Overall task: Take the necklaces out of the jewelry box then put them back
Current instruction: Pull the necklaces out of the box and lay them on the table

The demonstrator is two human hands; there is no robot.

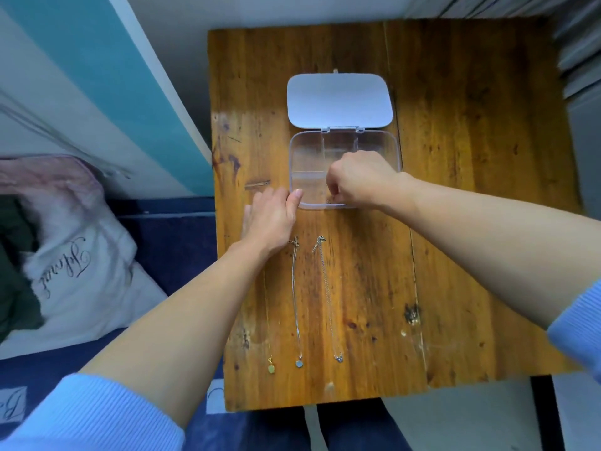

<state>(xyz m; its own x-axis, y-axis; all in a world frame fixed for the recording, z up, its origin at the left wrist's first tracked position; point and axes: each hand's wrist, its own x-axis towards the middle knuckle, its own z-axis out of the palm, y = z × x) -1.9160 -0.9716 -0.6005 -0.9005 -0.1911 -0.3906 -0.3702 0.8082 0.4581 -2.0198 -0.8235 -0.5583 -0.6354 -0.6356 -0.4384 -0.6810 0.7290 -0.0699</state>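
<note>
Left hand [271,219] rests flat, fingers together, thumb against the open box [344,170]. Right hand [357,179] pinches a chain inside it. Three necklaces [296,301] lie on the table [471,222].

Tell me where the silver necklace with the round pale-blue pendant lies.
The silver necklace with the round pale-blue pendant lies stretched on the wooden table, middle of three, near the left hand.

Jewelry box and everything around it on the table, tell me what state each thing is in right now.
Clear plastic jewelry box: open, steadied at its near-left corner.
White hinged lid: flipped back flat.
Three thin chain necklaces: laid out straight on the wooden table.
Left hand: flat, thumb against the box.
Right hand: inside the box, fingers pinched; contents unclear.
</note>
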